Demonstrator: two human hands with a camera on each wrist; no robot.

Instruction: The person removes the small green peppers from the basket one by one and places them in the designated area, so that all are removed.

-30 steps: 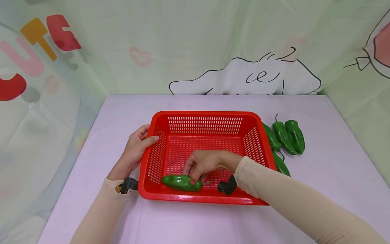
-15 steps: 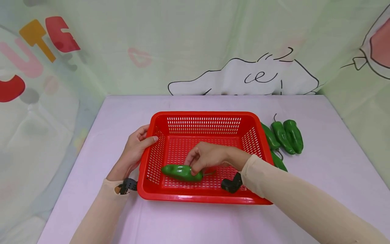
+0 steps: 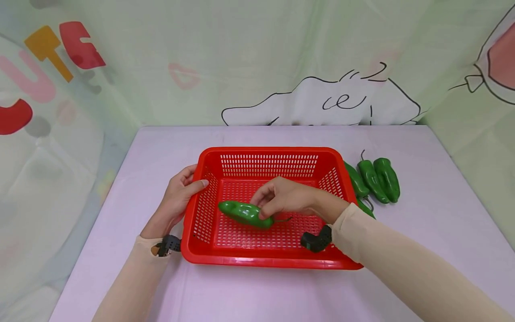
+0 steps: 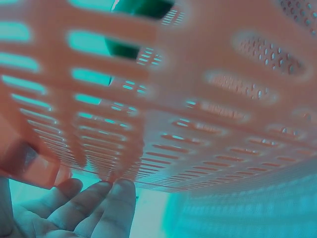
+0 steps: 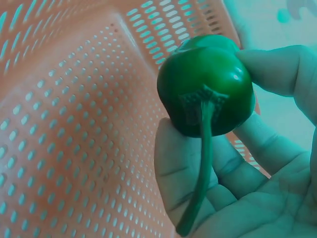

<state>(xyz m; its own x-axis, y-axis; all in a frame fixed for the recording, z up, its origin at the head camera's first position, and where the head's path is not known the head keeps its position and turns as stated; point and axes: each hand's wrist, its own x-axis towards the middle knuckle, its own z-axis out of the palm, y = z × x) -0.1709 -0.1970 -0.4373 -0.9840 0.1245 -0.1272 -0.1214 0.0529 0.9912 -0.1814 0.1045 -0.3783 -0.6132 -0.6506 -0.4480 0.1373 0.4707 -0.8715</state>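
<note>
My right hand [image 3: 287, 197] pinches a long green pepper [image 3: 243, 212] near its stem end, over the floor of a red perforated plastic basket [image 3: 271, 262]. In the right wrist view the pepper [image 5: 205, 84] faces the camera stem first, with thumb and fingers on either side of it. At the basket's left end, my left hand [image 3: 181, 192] grips the rim, thumb inside the wall and fingers outside. Seen from the left wrist, its fingertips [image 4: 121, 191] lie against the slotted outer wall.
Several more green peppers [image 3: 372, 181] lie on the table just right of the basket, partly hidden by its right wall. The table's lilac cover [image 3: 169, 143] runs back to a printed cloth backdrop [image 3: 257, 62].
The right hand has lifted the pepper away from the basket's near wall, moving it back and slightly right. The left hand keeps its grip on the rim, and the basket stays in place.
</note>
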